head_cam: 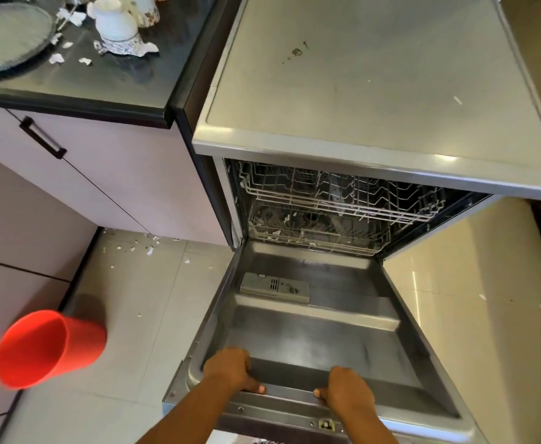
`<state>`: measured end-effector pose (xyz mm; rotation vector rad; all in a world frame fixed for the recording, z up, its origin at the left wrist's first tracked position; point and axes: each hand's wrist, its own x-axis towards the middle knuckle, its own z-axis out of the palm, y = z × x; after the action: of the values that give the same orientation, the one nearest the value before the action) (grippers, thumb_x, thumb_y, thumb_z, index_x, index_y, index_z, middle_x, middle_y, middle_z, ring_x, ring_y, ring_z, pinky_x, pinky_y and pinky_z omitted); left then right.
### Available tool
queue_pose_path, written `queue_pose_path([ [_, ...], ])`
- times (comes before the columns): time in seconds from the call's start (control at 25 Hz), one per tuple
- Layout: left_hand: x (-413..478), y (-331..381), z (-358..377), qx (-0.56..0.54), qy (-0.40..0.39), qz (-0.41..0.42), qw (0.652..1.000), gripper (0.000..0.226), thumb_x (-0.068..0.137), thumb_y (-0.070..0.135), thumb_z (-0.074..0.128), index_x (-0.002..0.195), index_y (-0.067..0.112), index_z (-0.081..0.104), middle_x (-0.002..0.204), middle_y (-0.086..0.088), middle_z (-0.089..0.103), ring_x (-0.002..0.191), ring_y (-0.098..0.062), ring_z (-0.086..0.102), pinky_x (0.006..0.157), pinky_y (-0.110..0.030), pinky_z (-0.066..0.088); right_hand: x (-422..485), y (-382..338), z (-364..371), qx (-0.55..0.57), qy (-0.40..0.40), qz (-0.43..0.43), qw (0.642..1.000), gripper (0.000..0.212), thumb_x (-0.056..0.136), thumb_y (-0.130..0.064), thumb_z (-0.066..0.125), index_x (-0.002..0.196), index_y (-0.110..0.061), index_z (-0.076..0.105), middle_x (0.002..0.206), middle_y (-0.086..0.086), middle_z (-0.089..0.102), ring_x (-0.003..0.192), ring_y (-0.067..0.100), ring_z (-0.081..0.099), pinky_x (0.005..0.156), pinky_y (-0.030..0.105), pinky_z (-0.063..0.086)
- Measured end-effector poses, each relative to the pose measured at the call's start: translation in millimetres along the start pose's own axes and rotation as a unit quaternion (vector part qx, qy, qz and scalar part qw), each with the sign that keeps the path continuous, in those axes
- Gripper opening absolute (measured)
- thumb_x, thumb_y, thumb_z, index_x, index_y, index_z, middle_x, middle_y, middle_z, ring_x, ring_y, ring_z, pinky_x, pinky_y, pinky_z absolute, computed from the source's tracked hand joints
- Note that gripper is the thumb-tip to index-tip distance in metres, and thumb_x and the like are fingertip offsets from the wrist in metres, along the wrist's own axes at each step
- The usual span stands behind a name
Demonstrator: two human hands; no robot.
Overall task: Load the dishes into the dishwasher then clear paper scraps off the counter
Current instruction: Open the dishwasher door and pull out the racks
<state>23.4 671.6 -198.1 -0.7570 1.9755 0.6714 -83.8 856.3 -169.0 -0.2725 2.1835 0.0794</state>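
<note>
Dishwasher door: left hand and right hand grip its edge; lower it evenly until it lies flat.

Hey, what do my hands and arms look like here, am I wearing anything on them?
Nothing worn that shows. The left hand and right hand are bare: no gloves, rings or watch in view. Both forearms are bare down to the frame edge, no sleeves or bracelets. The thumbnails are short.

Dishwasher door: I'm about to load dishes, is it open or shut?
Open. The dishwasher door lies swung down, inner face up, wire racks visible behind it. The left hand and right hand grip its edge.
</note>
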Motion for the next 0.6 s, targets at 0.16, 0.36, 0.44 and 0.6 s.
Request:
queue_pose_path([
  [0.16,-3.7,-18.3,8.4,-0.014,0.015,-0.005,1.000,0.076,0.068,0.071,0.062,0.127,0.025,0.050,0.127,0.004,0.051,0.115,-0.018,0.053,0.101,-0.031,0.044,14.7,-19.6,11.6,0.029,-0.084,0.045,0.995,0.050,0.076,-0.052,0.066,0.111,-0.018,0.056,0.124,0.007,0.058,0.115,0.027,0.054,0.103,0.044,0.040],
  [0.36,16.7,-32.6,-5.8,0.043,-0.047,0.051,0.997,0.072,0.070,0.075,0.055,0.121,0.024,0.053,0.121,0.002,0.058,0.108,-0.016,0.057,0.092,-0.026,0.045,18.8,-45.6,47.0,-0.021,-0.060,0.171,0.983,0.081,0.079,-0.074,0.037,0.138,-0.018,0.040,0.152,0.010,0.027,0.141,0.035,0.019,0.111,0.059,0.008],
  [0.44,34.7,-47.1,-26.7,0.076,-0.081,0.106,0.988,0.061,0.075,0.066,0.058,0.118,0.022,0.055,0.120,0.000,0.057,0.107,-0.017,0.055,0.093,-0.027,0.044,12.9,-62.0,70.3,0.003,0.072,0.166,0.983,0.078,0.087,-0.066,0.027,0.141,-0.011,0.037,0.154,0.014,0.016,0.143,0.035,0.013,0.113,0.056,0.001],
  [0.6,66.3,-78.1,-61.3,0.157,-0.090,0.192,0.965,0.077,0.079,0.053,0.064,0.140,0.017,0.033,0.146,-0.008,0.036,0.128,-0.026,0.042,0.108,-0.034,0.036,5.3,-93.7,95.0,0.211,0.273,0.270,0.899,0.083,0.082,-0.035,0.063,0.140,0.010,0.024,0.151,0.030,0.008,0.140,0.044,0.008,0.114,0.042,-0.009],
])
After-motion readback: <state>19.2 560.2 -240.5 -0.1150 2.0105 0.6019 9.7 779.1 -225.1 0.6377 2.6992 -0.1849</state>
